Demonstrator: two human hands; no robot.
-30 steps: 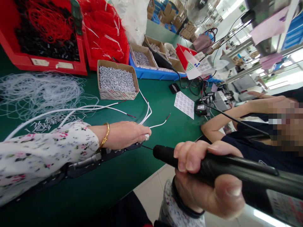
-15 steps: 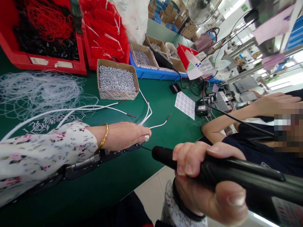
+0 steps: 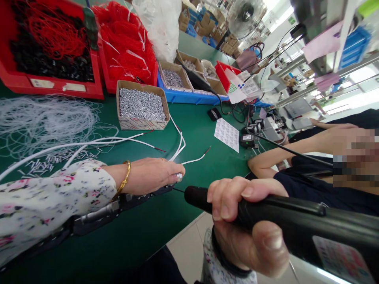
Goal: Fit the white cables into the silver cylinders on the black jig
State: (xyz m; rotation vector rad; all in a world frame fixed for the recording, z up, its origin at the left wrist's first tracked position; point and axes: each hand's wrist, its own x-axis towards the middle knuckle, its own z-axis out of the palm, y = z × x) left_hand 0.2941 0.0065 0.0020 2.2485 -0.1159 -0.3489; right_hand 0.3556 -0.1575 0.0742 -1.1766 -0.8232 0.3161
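The right hand (image 3: pixel 245 232) clenches a black tool (image 3: pixel 290 225) near the table's (image 3: pixel 148 232) near edge. The left hand (image 3: pixel 154 175) pinches a small metal piece (image 3: pixel 179 177) just left of the tool's tip, white wires (image 3: pixel 177 144) beyond.

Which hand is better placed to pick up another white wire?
Probably the left hand. It rests on the table beside the white wires, pinching a small metal piece. The right hand is full with the black tool.

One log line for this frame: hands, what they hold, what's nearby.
left hand: pinching small metal sleeve on green bench | right hand: gripping black tool, tip toward sleeve | near: white wires, box of metal sleeves
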